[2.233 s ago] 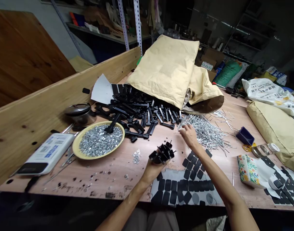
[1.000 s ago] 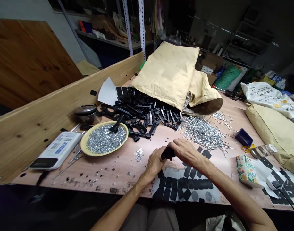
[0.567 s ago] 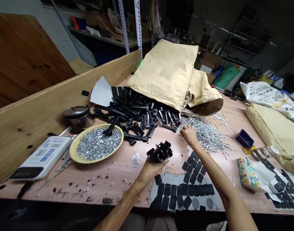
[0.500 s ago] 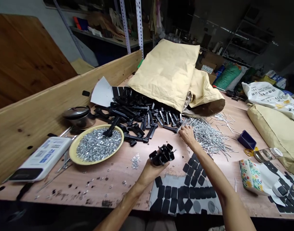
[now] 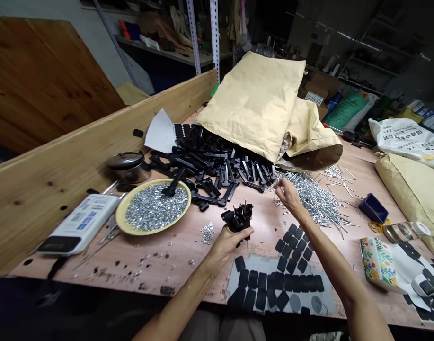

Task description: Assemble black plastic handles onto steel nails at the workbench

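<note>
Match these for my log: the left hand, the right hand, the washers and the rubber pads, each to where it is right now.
Items: 1 left hand; 2 right hand; 3 metal washers; 4 black rubber pads.
Places: A beside the loose nails; B on a grey sheet; C around black plastic parts; D on a yellow plate.
Pairs: 1-C, 2-A, 3-D, 4-B.

A lidded steel pot (image 5: 128, 168) and a white packaged box (image 5: 78, 231) sit at left beside a raised wooden board (image 5: 49, 203). To the right lie a small blue tray (image 5: 373, 208), a floral-printed box (image 5: 378, 261) and a full kraft paper sack (image 5: 404, 199), with a white woven sack (image 5: 401, 137) behind. Slotted metal shelving (image 5: 215, 38) stands beyond.
</note>
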Tool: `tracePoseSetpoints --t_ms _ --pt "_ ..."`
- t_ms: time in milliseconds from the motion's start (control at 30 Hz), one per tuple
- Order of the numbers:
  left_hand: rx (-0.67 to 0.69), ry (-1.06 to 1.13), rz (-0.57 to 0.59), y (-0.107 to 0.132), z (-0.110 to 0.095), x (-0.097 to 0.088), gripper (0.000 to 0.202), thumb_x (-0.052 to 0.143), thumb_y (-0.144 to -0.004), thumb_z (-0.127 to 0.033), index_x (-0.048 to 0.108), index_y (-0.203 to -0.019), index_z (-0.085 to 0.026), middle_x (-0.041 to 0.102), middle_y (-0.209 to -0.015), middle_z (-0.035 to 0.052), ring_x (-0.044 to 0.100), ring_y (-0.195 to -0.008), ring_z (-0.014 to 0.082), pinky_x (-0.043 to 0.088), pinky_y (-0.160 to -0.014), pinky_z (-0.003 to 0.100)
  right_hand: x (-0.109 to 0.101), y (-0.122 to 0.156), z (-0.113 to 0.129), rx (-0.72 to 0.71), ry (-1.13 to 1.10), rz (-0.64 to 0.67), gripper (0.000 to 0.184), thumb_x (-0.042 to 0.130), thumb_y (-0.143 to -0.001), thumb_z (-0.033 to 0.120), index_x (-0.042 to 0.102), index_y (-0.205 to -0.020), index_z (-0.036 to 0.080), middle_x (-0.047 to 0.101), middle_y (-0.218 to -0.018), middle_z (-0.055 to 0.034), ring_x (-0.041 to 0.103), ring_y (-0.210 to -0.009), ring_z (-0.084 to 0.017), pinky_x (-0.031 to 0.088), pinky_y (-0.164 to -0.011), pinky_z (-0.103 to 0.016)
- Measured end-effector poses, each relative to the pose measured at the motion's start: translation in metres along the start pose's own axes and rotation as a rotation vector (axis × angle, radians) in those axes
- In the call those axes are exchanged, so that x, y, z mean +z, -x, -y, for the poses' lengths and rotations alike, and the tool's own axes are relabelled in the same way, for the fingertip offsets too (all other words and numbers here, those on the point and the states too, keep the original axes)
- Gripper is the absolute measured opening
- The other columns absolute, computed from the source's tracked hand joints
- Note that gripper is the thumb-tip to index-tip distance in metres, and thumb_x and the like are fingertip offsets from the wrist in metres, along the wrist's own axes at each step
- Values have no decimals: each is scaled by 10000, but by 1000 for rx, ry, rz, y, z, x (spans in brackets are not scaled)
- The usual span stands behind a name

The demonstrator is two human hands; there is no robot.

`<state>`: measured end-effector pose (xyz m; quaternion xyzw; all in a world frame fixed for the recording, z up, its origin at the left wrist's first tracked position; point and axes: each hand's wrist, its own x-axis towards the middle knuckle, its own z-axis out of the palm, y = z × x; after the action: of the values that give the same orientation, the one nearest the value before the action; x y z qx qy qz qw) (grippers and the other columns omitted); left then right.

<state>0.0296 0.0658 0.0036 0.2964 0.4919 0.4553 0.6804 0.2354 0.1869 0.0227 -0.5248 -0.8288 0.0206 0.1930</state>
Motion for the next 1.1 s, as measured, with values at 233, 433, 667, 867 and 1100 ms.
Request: tracePoseSetpoints --t_ms 233,433,667,867,1100 --pt "110 -213 -95 -2 5 9 182 700 -530 -299 636 -627 -159 631 -616 -3 581 -677 177 453 -670 288 -61 37 53 -246 -284 56 210 461 -921 309 626 -879 186 572 -859 -45 522 -695 -132 428 -615 -256" --pt "85 -272 -74 0 5 19 100 644 -514 -241 577 -541 -173 525 -501 -47 493 -557 134 392 -551 253 -78 52 89 -400 117 113 221 445 -933 242 653 -876 193 557 -811 -46 469 -692 -144 384 -649 -291" --pt "30 -186 5 7 6 23 189 714 -498 -236 671 -663 -154 607 -572 -19 563 -620 159 428 -566 257 -80 46 92 -430 -88 236 263 576 -864 305 548 -1108 209 581 -1036 -71 533 -891 -184 451 -755 -342" --pt "-79 40 24 17 -2 12 463 806 -439 -306 717 -868 -158 685 -737 38 612 -708 164 480 -669 278 -60 29 15 -22 83 60 118 554 -875 244 642 -902 169 613 -893 -74 551 -817 -197 454 -707 -343" --pt "5 -47 -5 8 12 14 302 778 -473 -330 694 -697 -146 699 -739 46 632 -766 200 491 -694 297 4 23 0 179 320 277 200 511 -849 61 677 -797 160 663 -861 -93 540 -814 -190 396 -760 -341"
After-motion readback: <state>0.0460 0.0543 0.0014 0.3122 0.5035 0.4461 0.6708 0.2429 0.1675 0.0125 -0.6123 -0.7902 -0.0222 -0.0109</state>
